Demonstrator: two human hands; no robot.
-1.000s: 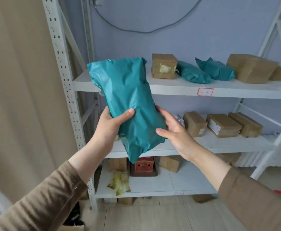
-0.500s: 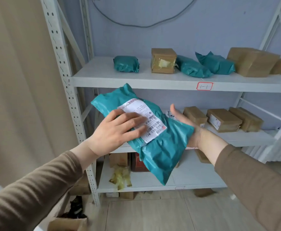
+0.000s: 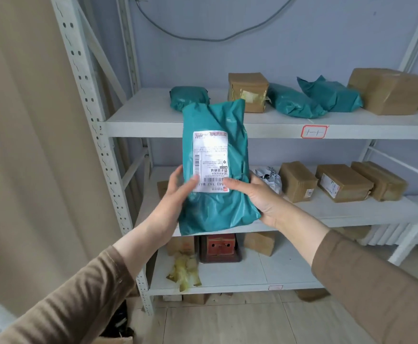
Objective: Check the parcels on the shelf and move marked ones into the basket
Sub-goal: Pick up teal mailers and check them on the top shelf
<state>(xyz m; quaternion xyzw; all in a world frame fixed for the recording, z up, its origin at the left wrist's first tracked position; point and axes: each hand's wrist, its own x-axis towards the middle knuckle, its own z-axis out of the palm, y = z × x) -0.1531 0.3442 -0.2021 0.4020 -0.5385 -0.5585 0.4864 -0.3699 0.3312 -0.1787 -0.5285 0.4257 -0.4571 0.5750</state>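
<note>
I hold a teal plastic mailer parcel [image 3: 218, 207] upright in front of the white metal shelf [image 3: 153, 127]. Its white shipping label [image 3: 210, 155] faces me, printed upside down with barcodes at the bottom. My left hand [image 3: 175, 192] grips the parcel's left edge, thumb on the label. My right hand [image 3: 257, 194] holds the right edge, thumb near the label's lower corner. No basket is in view.
The top shelf carries three teal parcels [image 3: 188, 96] and brown taped boxes [image 3: 247, 91], with a red-framed tag [image 3: 313, 132] on its edge. Brown boxes [image 3: 343, 182] and a crumpled white packet [image 3: 267, 177] lie on the middle shelf. Lower down sit a red box [image 3: 220, 245] and yellowish wrapping [image 3: 184, 270].
The parcel was turned over from its plain back to its label side, tilted, then raised upright. Both hands shifted to grip its lower edges.
</note>
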